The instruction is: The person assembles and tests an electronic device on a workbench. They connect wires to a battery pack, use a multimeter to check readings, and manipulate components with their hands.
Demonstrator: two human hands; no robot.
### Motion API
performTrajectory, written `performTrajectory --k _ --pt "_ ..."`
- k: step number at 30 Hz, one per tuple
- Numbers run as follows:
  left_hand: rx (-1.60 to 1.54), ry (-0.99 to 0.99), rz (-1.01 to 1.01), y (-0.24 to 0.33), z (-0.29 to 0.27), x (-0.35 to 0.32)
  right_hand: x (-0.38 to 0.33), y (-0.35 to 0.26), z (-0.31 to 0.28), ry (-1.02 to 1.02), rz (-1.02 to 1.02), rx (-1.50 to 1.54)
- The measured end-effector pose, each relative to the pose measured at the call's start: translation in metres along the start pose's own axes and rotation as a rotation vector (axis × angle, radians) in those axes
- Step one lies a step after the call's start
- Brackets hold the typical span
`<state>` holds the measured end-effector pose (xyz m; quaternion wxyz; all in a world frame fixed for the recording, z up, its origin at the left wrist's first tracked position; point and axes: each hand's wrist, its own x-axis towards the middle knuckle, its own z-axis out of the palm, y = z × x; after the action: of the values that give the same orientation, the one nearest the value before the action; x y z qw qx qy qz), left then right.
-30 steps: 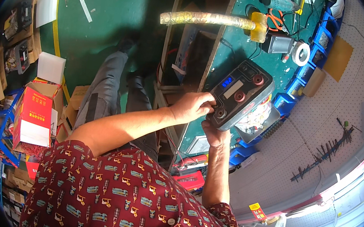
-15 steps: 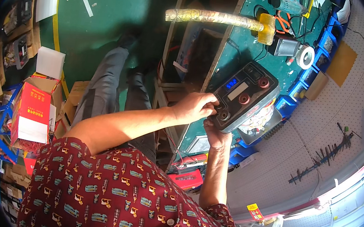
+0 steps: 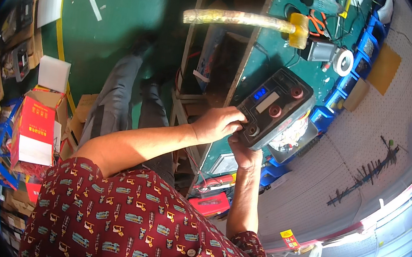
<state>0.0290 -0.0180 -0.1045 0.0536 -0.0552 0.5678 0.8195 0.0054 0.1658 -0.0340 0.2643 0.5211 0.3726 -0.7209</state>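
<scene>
A black box-shaped electrical device with a lit blue digital display, a pale label strip and several round knobs or terminals sits tilted over the green bench. Loose wiring shows along its right side. My left hand has its fingers curled against the near left corner of the panel, beside the lowest knob. What lies under those fingertips is hidden. From below, my right hand grips the near end of the device, its fingers partly out of sight underneath.
A yellow-headed mallet lies with its wrapped handle jutting past the edge of the bench. Beyond are a power drill, orange-handled pliers, a tape roll and blue bins. A red carton stands at left.
The whole view has shifted slightly, so things appear a little further left. Both hands stay at the same places on the device, with no clear movement of their own.
</scene>
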Motion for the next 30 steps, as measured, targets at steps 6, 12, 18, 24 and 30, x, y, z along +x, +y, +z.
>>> performTrajectory --k 6,12,18,24,30 --pt "-0.04 -0.061 -0.227 0.013 -0.007 0.005 0.006 0.012 -0.001 -0.028 -0.098 0.105" --pt "0.339 -0.045 -0.153 0.07 0.054 0.042 0.013 0.021 0.014 -0.018 -0.356 -0.004" --pt "0.584 -0.079 -0.213 0.074 0.063 0.045 0.018 0.034 0.011 0.008 -0.392 0.004" --pt "0.592 -0.162 -0.324 0.079 0.043 0.047 0.019 0.033 0.004 -0.002 -0.405 -0.327" --pt "0.641 -0.238 -0.341 0.08 0.036 0.05 0.027 0.043 0.007 -0.081 -0.536 -0.163"
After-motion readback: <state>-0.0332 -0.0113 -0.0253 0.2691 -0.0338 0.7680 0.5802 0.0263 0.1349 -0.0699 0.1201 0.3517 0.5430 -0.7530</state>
